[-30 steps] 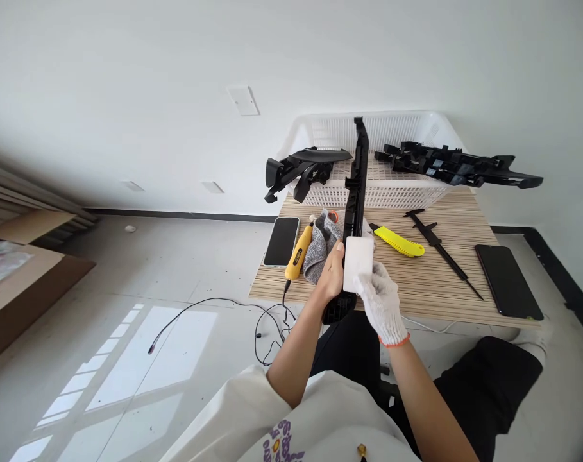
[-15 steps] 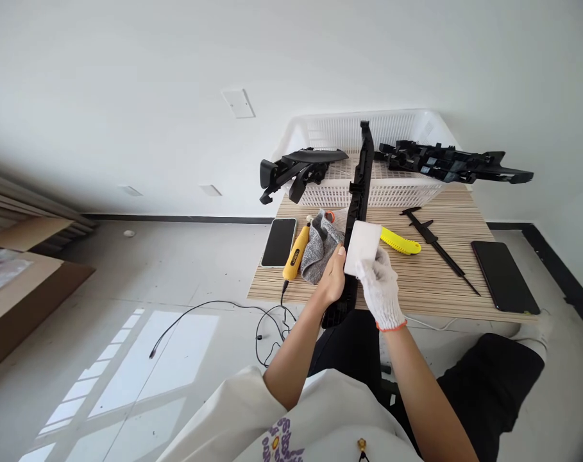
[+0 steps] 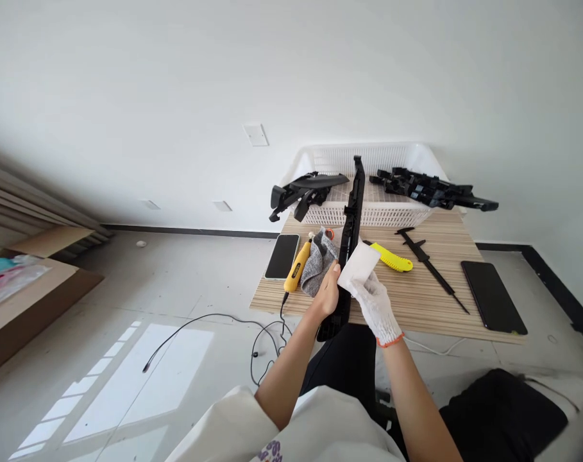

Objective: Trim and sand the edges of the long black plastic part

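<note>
Two things are held in front of the white basket. The left hand's grip clasps a long black part; the gloved right hand's pinches a white pad.

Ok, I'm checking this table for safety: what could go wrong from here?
The cord of the yellow tool hangs over the edge of the table; a snag might drag the tool off. The bare left hand grips the long black part; any sharp edge could scratch the skin.

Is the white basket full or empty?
Neither: the basket holds black parts jutting out at both ends, with bare mesh between.
</note>
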Demonstrator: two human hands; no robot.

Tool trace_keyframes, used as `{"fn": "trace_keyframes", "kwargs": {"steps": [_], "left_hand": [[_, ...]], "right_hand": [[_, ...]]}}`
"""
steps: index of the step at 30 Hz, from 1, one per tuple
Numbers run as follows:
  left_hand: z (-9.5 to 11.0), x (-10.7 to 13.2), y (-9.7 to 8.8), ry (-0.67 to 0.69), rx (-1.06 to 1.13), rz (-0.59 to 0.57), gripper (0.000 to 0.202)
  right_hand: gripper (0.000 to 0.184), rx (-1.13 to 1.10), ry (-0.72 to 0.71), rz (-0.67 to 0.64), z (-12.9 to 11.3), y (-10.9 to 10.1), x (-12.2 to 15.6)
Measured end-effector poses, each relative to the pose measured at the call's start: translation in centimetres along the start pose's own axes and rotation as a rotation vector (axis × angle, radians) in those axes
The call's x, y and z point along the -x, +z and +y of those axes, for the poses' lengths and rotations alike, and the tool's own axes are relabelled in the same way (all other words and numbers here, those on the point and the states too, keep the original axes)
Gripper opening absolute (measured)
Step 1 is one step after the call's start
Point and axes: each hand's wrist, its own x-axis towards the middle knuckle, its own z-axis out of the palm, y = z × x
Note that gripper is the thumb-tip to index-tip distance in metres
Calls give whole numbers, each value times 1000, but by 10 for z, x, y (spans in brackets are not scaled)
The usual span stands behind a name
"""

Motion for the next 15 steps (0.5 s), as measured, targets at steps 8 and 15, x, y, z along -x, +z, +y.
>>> {"fn": "trace_keyframes", "kwargs": {"steps": [8, 15], "left_hand": [[0, 3, 1, -99, -52, 15, 68], [-8, 3, 2, -177, -103, 7, 75]], "right_hand": [[38, -158, 47, -29, -3, 3, -3], [39, -107, -1, -66, -3, 1, -2]]}}
